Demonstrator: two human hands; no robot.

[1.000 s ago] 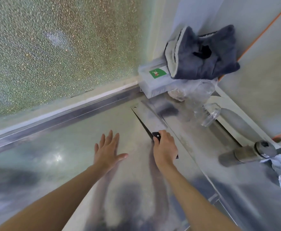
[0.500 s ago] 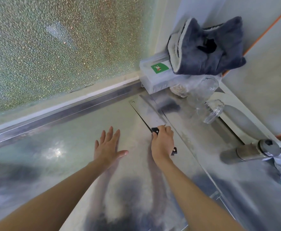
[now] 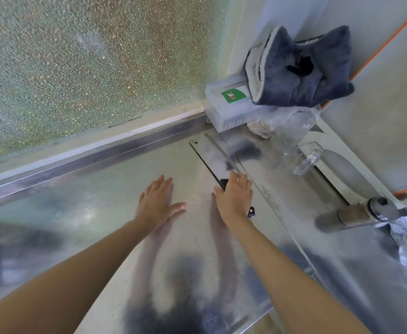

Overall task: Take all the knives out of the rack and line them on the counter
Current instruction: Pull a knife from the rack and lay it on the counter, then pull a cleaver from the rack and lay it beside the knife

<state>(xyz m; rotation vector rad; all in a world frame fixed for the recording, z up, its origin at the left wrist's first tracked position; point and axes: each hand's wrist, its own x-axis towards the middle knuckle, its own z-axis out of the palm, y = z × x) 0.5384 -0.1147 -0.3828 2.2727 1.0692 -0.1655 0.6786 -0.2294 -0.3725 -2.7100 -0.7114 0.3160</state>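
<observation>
Steel counter (image 3: 101, 213) holds the cleaver (image 3: 215, 158) flat, blade toward the window (image 3: 89, 68); right hand (image 3: 233, 198) drapes over its black handle (image 3: 251, 211), fingers nearly straight — left hand (image 3: 156, 201) spread flat, empty. Lift off straight up, without nudging the blade.

One second ago the right hand (image 3: 233, 201) had its fingers (image 3: 242, 182) curled tight round the black handle (image 3: 251, 211) of the knife (image 3: 213, 157). Now the fingers are stretched out and looser, and they only lie over the handle, with the knife flat on the tabletop (image 3: 101, 213). A little more of the handle's end now shows beside the wrist than before.
</observation>
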